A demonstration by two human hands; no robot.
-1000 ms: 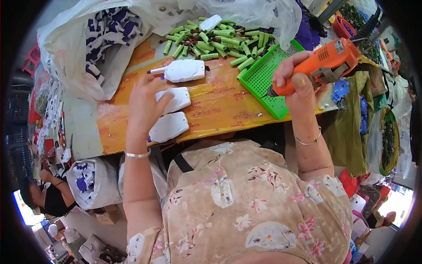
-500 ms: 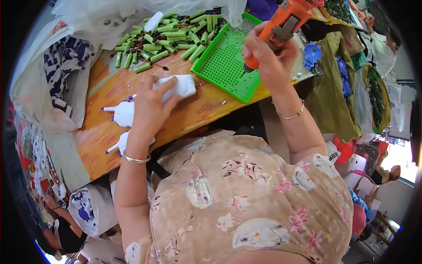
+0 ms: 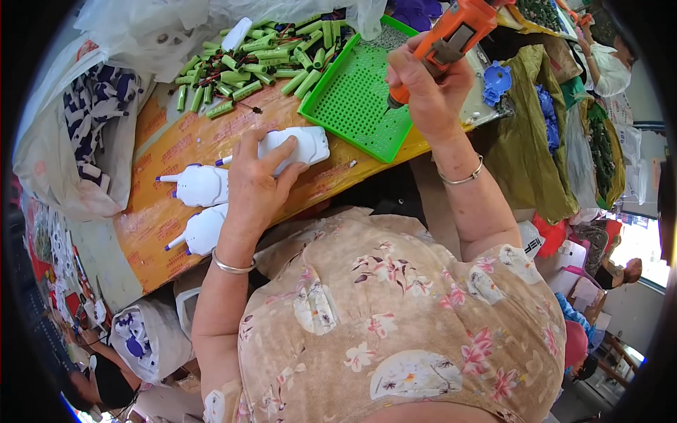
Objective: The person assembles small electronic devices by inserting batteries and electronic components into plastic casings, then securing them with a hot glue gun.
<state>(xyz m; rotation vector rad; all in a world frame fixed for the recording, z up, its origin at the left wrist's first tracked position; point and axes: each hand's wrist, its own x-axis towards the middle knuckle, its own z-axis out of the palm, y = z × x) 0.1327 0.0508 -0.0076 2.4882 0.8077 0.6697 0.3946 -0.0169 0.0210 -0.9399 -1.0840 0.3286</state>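
My left hand [image 3: 259,176] is closed over a white plastic housing [image 3: 310,146] that lies on the orange-covered table. Its thumb and fingers press on the housing's top and side. Two more white housings with purple tips [image 3: 200,185] lie just left of that hand, side by side. Raised over the right end of a green perforated tray [image 3: 352,106], my right hand [image 3: 438,95] grips an orange power screwdriver [image 3: 462,32]. The thin bit points down and left, above the tray. Small metal screws [image 3: 390,37] lie at the tray's far end.
Green battery cells [image 3: 264,60] with wires are heaped behind the housings. A clear bag of white and purple parts [image 3: 102,123] stands at the left. A blue plastic piece [image 3: 497,84] lies right of the tray, near an olive sack [image 3: 529,141]. Another person [image 3: 106,374] sits at lower left.
My left hand has shifted slightly right and nearer to me with the housing, uncovering more of the two housings beside it. My right hand still holds the screwdriver in nearly the same place.
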